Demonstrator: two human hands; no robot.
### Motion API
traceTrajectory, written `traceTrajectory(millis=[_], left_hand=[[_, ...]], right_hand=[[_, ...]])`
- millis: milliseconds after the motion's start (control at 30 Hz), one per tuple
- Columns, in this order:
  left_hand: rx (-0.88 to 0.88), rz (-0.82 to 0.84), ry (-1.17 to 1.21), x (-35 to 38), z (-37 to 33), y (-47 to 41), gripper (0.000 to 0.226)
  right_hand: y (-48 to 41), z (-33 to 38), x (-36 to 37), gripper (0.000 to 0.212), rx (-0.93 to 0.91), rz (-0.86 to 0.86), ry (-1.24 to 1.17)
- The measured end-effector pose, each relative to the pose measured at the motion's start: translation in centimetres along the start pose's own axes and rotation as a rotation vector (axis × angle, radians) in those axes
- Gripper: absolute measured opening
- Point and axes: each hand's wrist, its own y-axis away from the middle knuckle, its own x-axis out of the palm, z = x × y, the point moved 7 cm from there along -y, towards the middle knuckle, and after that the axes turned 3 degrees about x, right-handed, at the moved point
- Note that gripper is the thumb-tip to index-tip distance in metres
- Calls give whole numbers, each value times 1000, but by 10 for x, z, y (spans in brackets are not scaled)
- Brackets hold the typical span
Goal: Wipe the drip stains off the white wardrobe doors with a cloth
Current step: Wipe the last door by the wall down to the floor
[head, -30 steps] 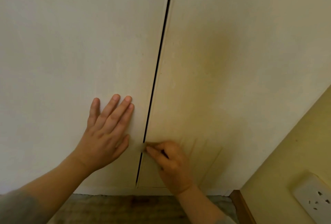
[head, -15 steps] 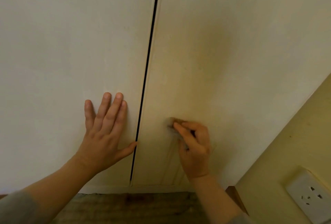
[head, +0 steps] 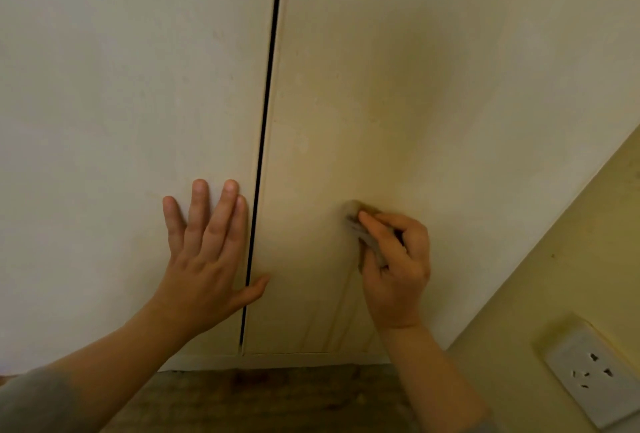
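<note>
2 white wardrobe doors fill most of the frame, left door and right door, split by a dark vertical gap. Left hand, lower centre-left, lies flat and spread on the left door, holding nothing, thumb tip crossing the gap onto the right door. Right hand, lower centre-right, is clenched around a small greyish cloth pressed to the right door. Faint drip streaks run down below the cloth. Yellow wall and white socket lower right; wood floor along the bottom.
</note>
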Motion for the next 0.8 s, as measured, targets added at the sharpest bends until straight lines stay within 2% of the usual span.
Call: traceTrajectory(millis=[67,133,233,267,333,367,433,533,600,667,733,800], left_hand=[[-2,-7,23,0,-3,-1,110],[-5,-12,36,1,-7,-1,110],[-26,-10,51,3,-12,-2,112],[-34,-11,57,3,-13,-2,113],[-54,-15,64,4,-16,-3,115],[-65,-17,68,5,-17,-4,116],[-92,-24,88,7,-21,-5,117],[-121,-33,99,10,-23,-5,117],[-124,-33,96,12,-23,-5,117],[-118,-33,86,14,-22,-6,118],[-118,-34,88,15,-23,-6,119],[-124,-34,85,15,-23,-5,119]], right_hand=[[24,-5,11,20,5,61,-56],[59,-11,23,13,71,212,-71],[106,-7,28,12,-78,424,2],[109,-6,26,16,-100,443,18],[95,-6,17,29,-29,397,-5],[79,-4,9,29,2,333,-11],[41,-2,-11,17,1,168,26],[0,-18,-21,22,15,10,83],[9,-29,-13,22,36,29,44],[40,-34,-5,12,34,113,14],[73,-39,-1,32,73,230,18],[99,-41,3,33,15,378,55]])
